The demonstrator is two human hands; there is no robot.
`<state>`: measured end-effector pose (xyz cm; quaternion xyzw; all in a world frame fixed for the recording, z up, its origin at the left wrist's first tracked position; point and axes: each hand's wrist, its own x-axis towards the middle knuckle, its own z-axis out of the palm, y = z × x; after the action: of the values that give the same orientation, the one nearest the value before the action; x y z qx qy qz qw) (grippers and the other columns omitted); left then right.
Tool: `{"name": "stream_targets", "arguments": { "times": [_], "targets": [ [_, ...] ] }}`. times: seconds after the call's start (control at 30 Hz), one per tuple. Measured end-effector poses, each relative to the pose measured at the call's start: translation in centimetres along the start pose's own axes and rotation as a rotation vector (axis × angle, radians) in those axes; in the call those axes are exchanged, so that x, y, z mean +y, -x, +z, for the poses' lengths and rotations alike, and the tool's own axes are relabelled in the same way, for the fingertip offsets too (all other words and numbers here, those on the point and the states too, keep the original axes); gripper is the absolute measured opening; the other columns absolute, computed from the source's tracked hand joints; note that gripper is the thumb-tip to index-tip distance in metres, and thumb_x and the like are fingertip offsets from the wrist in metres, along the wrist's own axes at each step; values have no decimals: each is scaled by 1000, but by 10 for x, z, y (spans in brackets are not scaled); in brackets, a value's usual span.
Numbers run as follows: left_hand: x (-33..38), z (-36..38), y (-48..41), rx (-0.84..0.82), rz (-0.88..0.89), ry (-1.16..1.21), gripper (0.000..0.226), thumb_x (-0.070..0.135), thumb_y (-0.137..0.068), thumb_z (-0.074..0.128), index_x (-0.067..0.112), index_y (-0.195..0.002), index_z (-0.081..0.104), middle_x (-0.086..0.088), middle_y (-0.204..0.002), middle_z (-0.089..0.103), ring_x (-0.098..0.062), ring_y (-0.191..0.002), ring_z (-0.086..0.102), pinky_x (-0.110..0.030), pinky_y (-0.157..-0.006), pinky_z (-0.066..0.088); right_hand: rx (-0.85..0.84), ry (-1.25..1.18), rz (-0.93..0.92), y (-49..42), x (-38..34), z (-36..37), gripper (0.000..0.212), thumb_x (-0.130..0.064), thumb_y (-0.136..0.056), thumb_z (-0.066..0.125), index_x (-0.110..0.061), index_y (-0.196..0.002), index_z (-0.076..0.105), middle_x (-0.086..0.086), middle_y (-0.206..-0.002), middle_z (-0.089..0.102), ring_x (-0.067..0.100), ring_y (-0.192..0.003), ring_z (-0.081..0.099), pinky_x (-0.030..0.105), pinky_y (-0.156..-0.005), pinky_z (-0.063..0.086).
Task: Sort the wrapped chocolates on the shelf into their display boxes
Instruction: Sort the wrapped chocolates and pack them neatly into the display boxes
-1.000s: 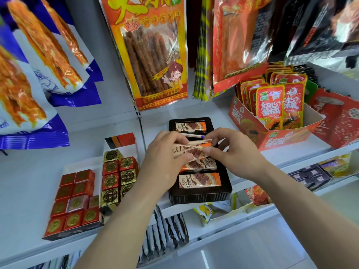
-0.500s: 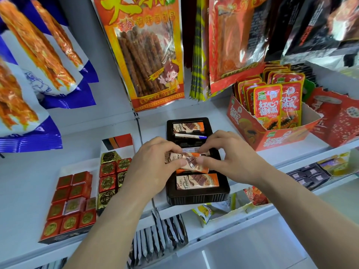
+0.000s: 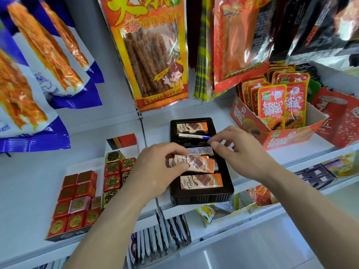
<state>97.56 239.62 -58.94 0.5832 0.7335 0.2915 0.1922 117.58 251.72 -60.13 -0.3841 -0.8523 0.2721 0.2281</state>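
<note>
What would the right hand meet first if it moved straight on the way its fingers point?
Most likely the turned-over chocolate bar in the black tray, just ahead of the right hand; whether they already touch is unclear.

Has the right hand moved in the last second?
Yes: the right hand shifted toward the far end of the black tray, nearer the pen there.

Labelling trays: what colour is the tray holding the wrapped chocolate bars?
The ribbed plastic display tray is black; clearest in the head view.
</note>
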Motion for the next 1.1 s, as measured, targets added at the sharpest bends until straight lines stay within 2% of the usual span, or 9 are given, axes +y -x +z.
{"name": "stream_targets", "arguments": {
  "times": [0.07,0.13,0.27,0.33,0.47,0.63,0.83,0.93,1.1],
  "targets": [
    [0,1,0,-2,-29,-6,24,40,-81,76,49,-101,67,18,-104,66,-2,-81,59,-31,-77,53,-33,-63,13,2,-1,1,16,-41,-94,58,-35,-101,71,-16,-102,58,2,-95,55,24,-77,41],
    [1,3,-1,-16,-36,-32,24,47,-80,74,51,-102,66,14,-107,66,-6,-97,59,-34,-84,52,-76,-80,-7,7,-4,3,19,-49,-88,64,-38,-101,71,-15,-105,58,3,-101,53,24,-82,41],
    [6,1,-7,56,10,-55,18,51,-85,63,46,-101,68,19,-103,63,-6,-100,55,-34,-83,47,-97,81,-42,14,-6,10,30,-56,-83,67,-41,-109,70,-12,-110,56,11,-107,43,26,-90,37],
    [7,0,-18,81,40,-139,13,46,-90,61,42,-100,69,20,-98,60,-8,-96,53,-34,-79,45,-68,133,-55,17,-6,13,33,-57,-84,65,-40,-112,70,-13,-110,55,12,-104,41,26,-89,36],
    [10,4,-47,-70,-1,-275,14,47,-93,59,42,-99,71,15,-92,54,-12,-92,51,-33,-72,43,-43,187,-74,20,-5,11,35,-59,-86,61,-40,-114,70,-15,-109,58,13,-100,43,28,-86,40],
    [4,9,-54,-109,18,-324,20,45,-95,55,41,-105,71,13,-99,53,-12,-98,53,-42,-80,50,-45,204,-90,22,-4,10,35,-58,-87,60,-40,-116,70,-14,-113,59,14,-99,45,29,-87,42],
    [0,11,-47,-101,40,-356,23,47,-94,55,40,-111,68,16,-109,58,-13,-107,49,-42,-89,47,-80,239,-107,22,-4,7,36,-59,-90,56,-42,-120,67,-16,-116,58,14,-101,46,27,-86,40],
    [2,13,-45,-138,46,-422,27,46,-98,48,40,-120,63,15,-118,54,-14,-113,43,-39,-92,45,-87,245,-123,23,-5,6,35,-57,-92,55,-41,-121,67,-15,-116,58,15,-101,47,28,-85,41],
    [6,10,-51,-230,31,-437,32,47,-98,48,36,-127,58,10,-119,51,-14,-117,38,-39,-97,42,-86,242,-126,24,-6,6,34,-54,-92,56,-39,-120,68,-12,-114,59,17,-99,49,28,-83,40]
  ]
}}
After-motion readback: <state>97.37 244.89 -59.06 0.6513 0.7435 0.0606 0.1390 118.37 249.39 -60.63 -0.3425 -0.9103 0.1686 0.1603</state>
